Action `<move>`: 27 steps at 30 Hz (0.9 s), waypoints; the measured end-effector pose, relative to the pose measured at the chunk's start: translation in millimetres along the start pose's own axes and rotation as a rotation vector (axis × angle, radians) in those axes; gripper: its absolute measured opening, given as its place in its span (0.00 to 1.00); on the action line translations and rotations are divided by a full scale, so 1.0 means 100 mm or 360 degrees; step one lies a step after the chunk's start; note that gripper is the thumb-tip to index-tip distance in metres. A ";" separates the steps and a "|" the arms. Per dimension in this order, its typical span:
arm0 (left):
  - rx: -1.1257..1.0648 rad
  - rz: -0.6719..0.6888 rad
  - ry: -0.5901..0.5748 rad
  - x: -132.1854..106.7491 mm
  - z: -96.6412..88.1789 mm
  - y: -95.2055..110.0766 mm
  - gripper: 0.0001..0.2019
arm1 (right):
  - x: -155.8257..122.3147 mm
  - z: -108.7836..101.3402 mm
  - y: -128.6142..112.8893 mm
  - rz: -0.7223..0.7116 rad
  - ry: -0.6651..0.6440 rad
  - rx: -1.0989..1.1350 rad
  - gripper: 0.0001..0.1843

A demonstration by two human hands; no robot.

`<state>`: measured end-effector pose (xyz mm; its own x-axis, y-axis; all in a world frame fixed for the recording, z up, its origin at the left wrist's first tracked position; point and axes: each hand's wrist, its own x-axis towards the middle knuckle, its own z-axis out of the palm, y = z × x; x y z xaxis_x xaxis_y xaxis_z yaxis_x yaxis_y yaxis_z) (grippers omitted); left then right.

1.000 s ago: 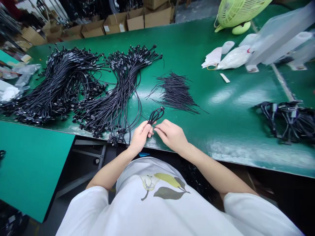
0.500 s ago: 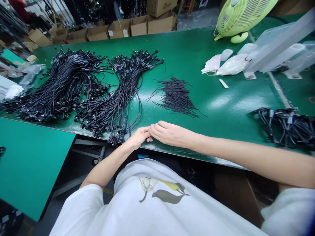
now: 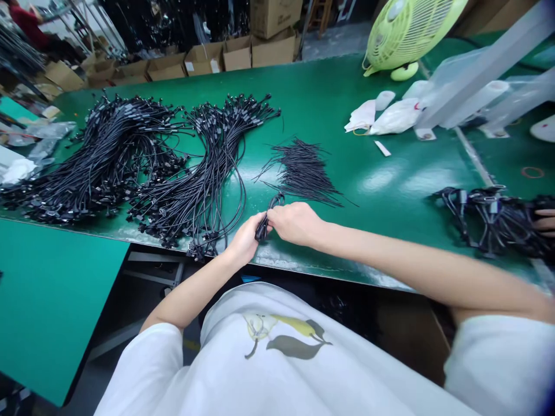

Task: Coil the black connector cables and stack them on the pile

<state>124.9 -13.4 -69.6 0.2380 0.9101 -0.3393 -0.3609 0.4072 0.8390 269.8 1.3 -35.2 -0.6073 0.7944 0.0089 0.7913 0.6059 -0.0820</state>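
Observation:
My left hand (image 3: 245, 240) and my right hand (image 3: 295, 222) meet at the near edge of the green table (image 3: 329, 92). Both are closed on one small coiled black cable (image 3: 267, 215), whose loop sticks out above my fingers. Just beyond my hands lies a fan of thin black ties (image 3: 303, 170). Left of my hands lie two big heaps of black cables (image 3: 130, 156), the nearer heap almost touching my left wrist.
A pile of bundled black cables (image 3: 489, 219) lies at the right, with another person's fingers (image 3: 545, 221) on it. White bags (image 3: 390, 115), clear plastic sleeves (image 3: 477, 81) and a green fan (image 3: 407, 29) stand at the back right. Cardboard boxes (image 3: 217, 55) line the far edge.
The coiled cable was hidden under my hands half a second ago; it shows again between them. My right elbow has swung out to the right. Another person's fingers appeared at the right edge.

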 end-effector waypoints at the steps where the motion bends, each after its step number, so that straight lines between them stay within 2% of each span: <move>1: -0.0061 0.0016 0.0044 0.03 -0.01 0.02 0.12 | 0.01 0.03 0.00 0.0141 0.0086 0.0190 0.13; 3: -0.0059 0.0072 0.0001 0.08 -0.04 0.06 0.13 | 0.00 0.11 -0.02 0.0329 0.0304 0.0614 0.16; 5: 0.0063 0.0195 -0.0143 0.08 -0.09 0.13 0.12 | -0.03 0.20 -0.03 0.0411 0.0498 0.1042 0.17; 8: 0.0447 0.0499 -0.0304 -0.01 -0.14 0.23 0.08 | -0.09 0.29 0.01 0.0429 0.0537 0.1438 0.17; 10: 0.0874 0.0659 -0.0466 -0.09 -0.15 0.25 0.11 | -0.12 0.31 0.05 0.0432 0.0468 0.1408 0.17; 12: 0.1317 0.0731 -0.0633 -0.14 -0.16 0.22 0.15 | -0.15 0.31 0.08 0.0442 0.0479 0.1185 0.16; 13: 0.1497 0.0750 -0.0641 -0.14 -0.17 0.18 0.16 | -0.17 0.31 0.07 0.0440 0.0520 0.1035 0.16; 15: 0.1675 0.0746 -0.0498 -0.10 -0.20 0.10 0.16 | -0.21 0.31 0.01 0.0375 0.0620 0.0753 0.16; 16: 0.1657 0.0705 -0.0408 -0.06 -0.22 0.07 0.15 | -0.23 0.32 -0.04 0.0318 0.0668 0.0652 0.17; 18: 0.1405 0.0553 -0.0308 0.00 -0.25 0.06 0.12 | -0.26 0.34 -0.15 0.0169 0.0717 0.0586 0.19; 20: 0.1002 0.0358 -0.0306 0.01 -0.26 0.12 0.13 | -0.27 0.38 -0.23 0.0037 0.0670 0.0698 0.19; 22: 0.0706 0.0270 -0.0346 -0.06 -0.25 0.22 0.17 | -0.27 0.43 -0.24 0.0008 0.0535 0.0927 0.18; 24: 0.0721 0.0309 -0.0491 -0.18 -0.21 0.29 0.21 | -0.24 0.46 -0.19 0.0111 0.0387 0.1150 0.18; 26: 0.0973 0.0406 -0.0666 -0.30 -0.18 0.29 0.21 | -0.21 0.46 -0.09 0.0265 0.0325 0.1288 0.18; 27: 0.1101 0.0462 -0.0656 -0.34 -0.17 0.26 0.20 | -0.19 0.44 -0.05 0.0325 0.0334 0.1324 0.18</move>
<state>92.4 -32.8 -43.2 0.5787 0.8155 -0.0016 0.1413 -0.0983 0.9851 274.5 -19.0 -79.2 -0.3695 0.9248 0.0909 0.5253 0.2886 -0.8005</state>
